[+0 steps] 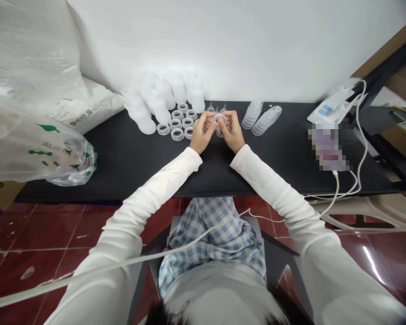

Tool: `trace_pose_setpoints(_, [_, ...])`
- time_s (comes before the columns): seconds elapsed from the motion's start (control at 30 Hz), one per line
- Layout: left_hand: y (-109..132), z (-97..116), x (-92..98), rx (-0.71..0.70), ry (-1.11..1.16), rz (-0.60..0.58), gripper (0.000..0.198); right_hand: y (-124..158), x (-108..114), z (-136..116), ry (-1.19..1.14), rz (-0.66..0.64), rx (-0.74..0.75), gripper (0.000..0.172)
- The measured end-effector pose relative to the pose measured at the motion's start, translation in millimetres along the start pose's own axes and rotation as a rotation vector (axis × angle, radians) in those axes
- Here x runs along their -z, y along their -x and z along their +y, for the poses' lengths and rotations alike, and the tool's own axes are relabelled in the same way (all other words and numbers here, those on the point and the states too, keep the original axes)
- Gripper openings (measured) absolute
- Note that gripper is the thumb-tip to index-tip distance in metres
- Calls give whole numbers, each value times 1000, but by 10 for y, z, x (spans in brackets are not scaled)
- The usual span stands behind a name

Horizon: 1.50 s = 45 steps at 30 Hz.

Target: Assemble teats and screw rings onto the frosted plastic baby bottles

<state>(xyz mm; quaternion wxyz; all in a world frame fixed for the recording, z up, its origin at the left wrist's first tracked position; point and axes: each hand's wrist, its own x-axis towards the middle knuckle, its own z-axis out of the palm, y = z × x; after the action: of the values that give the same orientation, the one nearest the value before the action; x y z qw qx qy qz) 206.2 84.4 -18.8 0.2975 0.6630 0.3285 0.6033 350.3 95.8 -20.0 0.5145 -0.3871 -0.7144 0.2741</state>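
My left hand [202, 133] and my right hand [234, 134] meet above the back of the black table [149, 169]. Between them they grip a translucent screw ring [219, 118], with both thumbs pressed against it. Just behind my fingers stand a few small clear pieces with thin pointed tips [211, 107], partly hidden by the hands. Left of my left hand lie several loose translucent rings [177, 134]. Beyond these stand several frosted white bottles [160, 108] in a cluster. To the right of my right hand are two nested stacks of clear domed caps [267, 121].
Large plastic bags [64, 155] cover the table's left end. On the right lie a blurred-out phone-like object [328, 146], a white box [329, 108] and a white cable [362, 149]. Another cable [176, 250] crosses over my lap. A white wall [237, 49] rises behind the table.
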Motion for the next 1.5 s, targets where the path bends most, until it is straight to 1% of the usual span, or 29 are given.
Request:
trace_pose_setpoints(0.1, [20, 37, 13, 1, -5, -22, 52, -1, 55, -47, 53, -28, 38, 68])
trace_pose_setpoints(0.2, [35, 39, 13, 24, -27, 29, 50, 23, 94, -123, 134, -77, 95, 66])
trace_pose_setpoints(0.27, [39, 32, 8, 28, -50, 56, 49, 47, 104, -172, 165, -87, 113, 66])
trace_pose_setpoints(0.37, [46, 28, -3, 21, -73, 54, 49, 79, 92, -214, 153, -50, 85, 65])
trace_pose_setpoints(0.47, [58, 22, -15, 22, -90, 57, 49, 93, 52, -205, 107, -14, 43, 63])
trace_pose_setpoints(0.6, [75, -20, -19, 23, -135, 86, 51, 91, -15, -136, 29, -17, 15, 59])
trace_pose_setpoints(0.73, [88, -64, -24, 28, -169, 73, 54, 94, -45, -98, -28, -10, 1, 58])
trace_pose_setpoints(0.8, [91, -68, -29, 33, -173, 67, 55, 101, -37, -114, -3, 6, 5, 59])
trace_pose_setpoints(0.93, [87, -39, -37, 44, -162, 83, 55, 117, 0, -168, 127, 17, 29, 64])
trace_pose_setpoints(1.1, [79, 16, -40, 53, -112, 99, 54, 116, 32, -197, 217, -43, 55, 73])
trace_pose_setpoints(1.3, [79, 56, -32, 65, -99, 111, 53, 110, 63, -212, 230, -88, 73, 63])
trace_pose_setpoints(1.4, [82, 69, -37, 66, -103, 101, 53, 110, 61, -204, 255, -71, 71, 62])
trace_pose_setpoints(1.5, [87, 71, -53, 63, -101, 93, 54, 116, 45, -202, 257, -27, 57, 63])
